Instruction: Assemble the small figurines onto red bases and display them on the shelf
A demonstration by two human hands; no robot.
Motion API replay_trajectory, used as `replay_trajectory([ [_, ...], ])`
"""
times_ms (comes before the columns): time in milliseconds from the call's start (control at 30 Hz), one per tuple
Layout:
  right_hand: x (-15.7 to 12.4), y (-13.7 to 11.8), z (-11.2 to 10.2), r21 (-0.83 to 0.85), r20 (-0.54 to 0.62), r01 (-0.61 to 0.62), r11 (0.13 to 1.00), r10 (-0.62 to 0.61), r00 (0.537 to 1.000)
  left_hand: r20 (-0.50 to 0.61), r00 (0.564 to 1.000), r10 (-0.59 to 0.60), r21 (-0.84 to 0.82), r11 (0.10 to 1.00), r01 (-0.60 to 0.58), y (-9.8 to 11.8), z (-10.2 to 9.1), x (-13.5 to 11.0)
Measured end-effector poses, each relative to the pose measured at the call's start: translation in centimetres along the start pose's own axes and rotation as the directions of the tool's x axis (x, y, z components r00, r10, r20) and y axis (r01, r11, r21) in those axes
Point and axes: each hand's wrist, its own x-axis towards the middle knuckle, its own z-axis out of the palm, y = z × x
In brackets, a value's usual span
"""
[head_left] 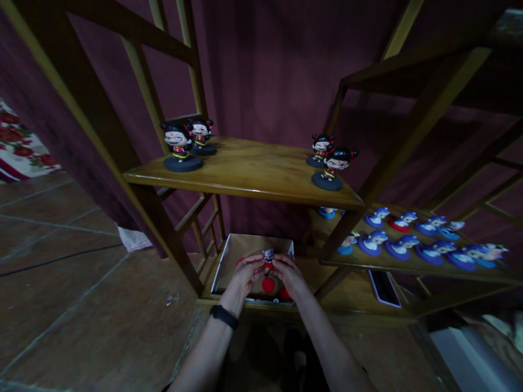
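Observation:
Both my hands meet over an open cardboard box (232, 256) on the bottom shelf. Between my left hand (247, 272) and my right hand (289, 274) is a small figurine (268, 255) with a red base, its details too small to make out. The fingers of each hand are closed on its sides. Below the hands, a round red disc (268, 285) lies in the box. Another red piece (284, 294) shows at the box's front right, partly covered by my right wrist.
Black-haired figurines on dark bases stand in pairs at both ends of the upper wooden shelf (253, 163). Several blue-and-white figurines (402, 246) line the right shelf (408, 268). A phone (384, 288) lies below them. Wooden posts frame the box; a cable (61, 258) crosses the floor.

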Motion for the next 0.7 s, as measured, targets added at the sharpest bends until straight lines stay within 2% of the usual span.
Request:
replay_trajectory([
  [100,-0.2,-0.7,0.0,0.007,0.045,-0.005,1.000,0.005,0.999,0.046,0.998,0.036,0.038,0.999,-0.038,0.6,0.5,-1.0],
  [200,-0.6,-1.3,0.3,0.013,0.051,0.030,0.999,-0.031,0.998,0.092,0.988,0.128,0.163,0.976,-0.142,0.8,1.0,-1.5],
  [333,-0.6,-1.7,0.8,0.063,0.079,0.061,0.996,-0.066,0.995,0.209,0.923,0.322,0.352,0.856,-0.378,1.0,1.1,-1.2],
  [433,-0.4,-2.0,0.8,0.115,0.102,0.061,0.991,-0.073,0.992,0.291,0.878,0.380,0.469,0.743,-0.477,1.2,1.0,-1.0],
  [567,-0.2,-2.2,0.3,0.142,0.101,-0.004,0.990,-0.011,0.995,0.296,0.869,0.397,0.561,0.664,-0.495,1.4,1.2,-1.3],
  [700,-0.2,-2.1,-0.1,0.155,0.068,-0.031,0.987,0.020,0.997,0.254,0.896,0.365,0.512,0.735,-0.445,1.0,1.7,-1.4],
])
